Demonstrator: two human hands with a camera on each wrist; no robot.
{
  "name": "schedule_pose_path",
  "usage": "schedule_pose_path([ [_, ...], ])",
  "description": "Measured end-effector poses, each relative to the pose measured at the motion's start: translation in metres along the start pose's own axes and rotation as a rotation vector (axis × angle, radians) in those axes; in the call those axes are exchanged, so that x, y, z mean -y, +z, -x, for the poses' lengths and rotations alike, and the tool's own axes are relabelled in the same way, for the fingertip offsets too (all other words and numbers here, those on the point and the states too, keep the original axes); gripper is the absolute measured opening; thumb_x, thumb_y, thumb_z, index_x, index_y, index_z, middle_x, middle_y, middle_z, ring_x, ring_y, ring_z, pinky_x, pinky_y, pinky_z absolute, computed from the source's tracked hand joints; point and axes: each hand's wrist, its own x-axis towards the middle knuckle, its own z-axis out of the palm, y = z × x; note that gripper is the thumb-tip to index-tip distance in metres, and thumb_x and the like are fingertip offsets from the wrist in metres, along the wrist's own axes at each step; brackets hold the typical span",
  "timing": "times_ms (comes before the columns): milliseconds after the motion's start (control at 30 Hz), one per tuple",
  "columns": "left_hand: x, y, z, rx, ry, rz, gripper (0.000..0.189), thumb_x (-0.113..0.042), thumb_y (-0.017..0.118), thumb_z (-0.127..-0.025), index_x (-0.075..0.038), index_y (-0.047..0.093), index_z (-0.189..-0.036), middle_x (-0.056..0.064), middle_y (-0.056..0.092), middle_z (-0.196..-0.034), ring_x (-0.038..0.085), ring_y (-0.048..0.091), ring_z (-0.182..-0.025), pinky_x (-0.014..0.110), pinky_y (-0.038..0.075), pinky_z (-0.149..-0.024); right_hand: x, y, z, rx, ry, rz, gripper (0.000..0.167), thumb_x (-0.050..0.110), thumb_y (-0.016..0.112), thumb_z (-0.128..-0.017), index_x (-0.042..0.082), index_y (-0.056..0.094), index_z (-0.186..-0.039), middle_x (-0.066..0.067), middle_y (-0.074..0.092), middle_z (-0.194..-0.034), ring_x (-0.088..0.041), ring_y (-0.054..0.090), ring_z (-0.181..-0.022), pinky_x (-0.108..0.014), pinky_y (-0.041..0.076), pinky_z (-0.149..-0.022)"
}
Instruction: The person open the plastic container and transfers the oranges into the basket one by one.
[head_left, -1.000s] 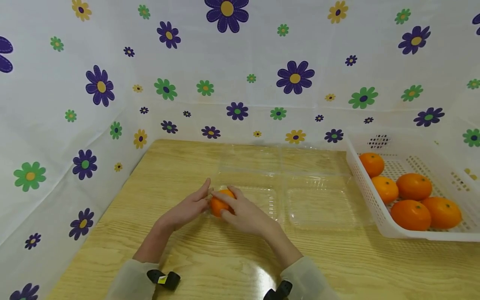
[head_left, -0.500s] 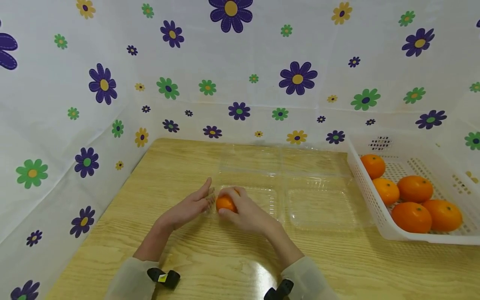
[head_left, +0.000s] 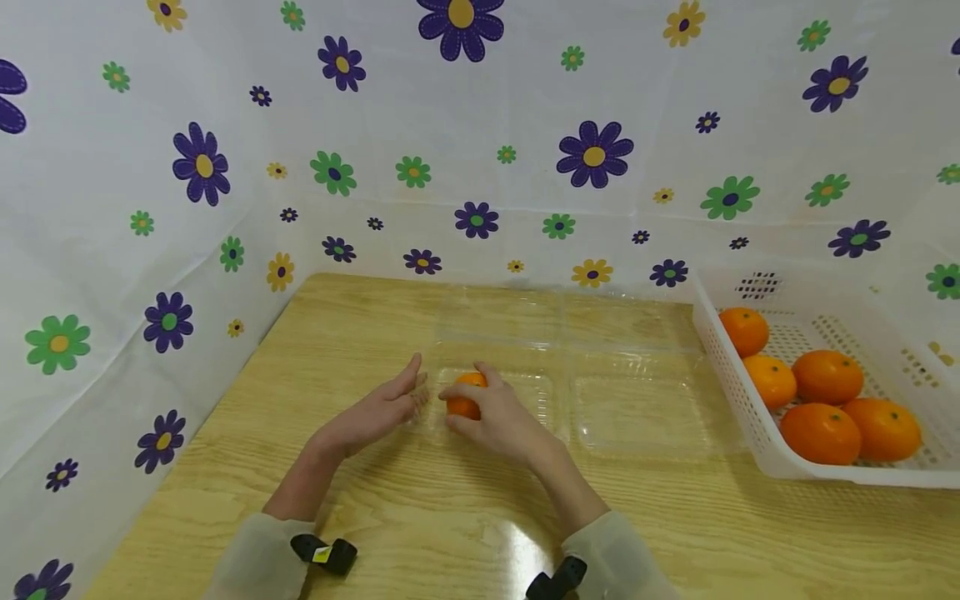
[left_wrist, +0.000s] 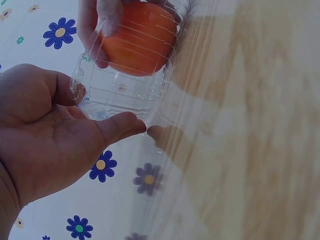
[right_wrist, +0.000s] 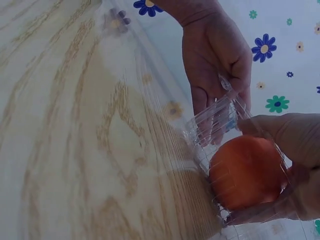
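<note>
My right hand (head_left: pixel 504 419) holds an orange (head_left: pixel 463 406) from above, fingers and thumb curled round it. The fruit sits inside the left part of a clear plastic container (head_left: pixel 517 385), seen through its ribbed wall in both wrist views. At the container's left end is my left hand (head_left: pixel 382 412), its fingers fairly straight against the outside of the wall. In the left wrist view the thumb of the left hand (left_wrist: pixel 55 125) lies by the rim. The right wrist view shows the orange (right_wrist: pixel 247 172) low in the container, partly covered by the right hand.
Another clear container (head_left: pixel 637 408) stands just right of the first, with clear lids folded back behind both. On the right a white perforated basket (head_left: pixel 750 433) holds several oranges (head_left: pixel 827 376). Flower-patterned cloth (head_left: pixel 510 100) rises behind the wooden table (head_left: pixel 420 533) and along its left side.
The right hand has shifted the orange a little to the right, away from the left hand, inside the container. The left hand has stayed nearly still.
</note>
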Motion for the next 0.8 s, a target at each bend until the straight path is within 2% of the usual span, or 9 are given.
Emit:
schedule_pose_path([
  [167, -0.003, -0.001, 0.003, 0.012, 0.014, -0.011, 0.071, -0.019, 0.036, -0.107, -0.009, -0.012, -0.158, 0.022, 0.002, -0.165, 0.037, 0.009, -0.15, 0.057, 0.022, -0.116, 0.0, -0.002, 0.0, -0.026, 0.047, 0.003, 0.035, 0.022, 0.073, -0.091, 0.017, 0.067, -0.125, -0.032, 0.027, -0.153, -0.053, 0.047, -0.124, -0.051, 0.053, -0.088],
  [367, -0.005, 0.001, 0.004, 0.027, 0.03, -0.024, 0.072, -0.02, 0.036, -0.107, -0.008, -0.013, -0.157, 0.023, 0.001, -0.164, 0.038, 0.007, -0.15, 0.058, 0.022, -0.116, -0.003, -0.006, 0.001, -0.02, 0.08, 0.001, 0.038, 0.021, 0.075, -0.089, 0.019, 0.065, -0.125, -0.029, 0.028, -0.153, -0.049, 0.05, -0.122, -0.048, 0.054, -0.086],
  [800, -0.004, 0.003, 0.001, 0.006, -0.001, -0.021, 0.072, -0.024, 0.037, -0.108, -0.011, -0.012, -0.158, 0.021, 0.004, -0.165, 0.037, 0.017, -0.149, 0.056, 0.025, -0.116, -0.007, -0.01, 0.004, -0.063, 0.041, -0.016, 0.035, 0.019, 0.067, -0.096, 0.019, 0.061, -0.13, -0.028, 0.033, -0.147, -0.04, 0.055, -0.113, -0.048, 0.053, -0.087],
])
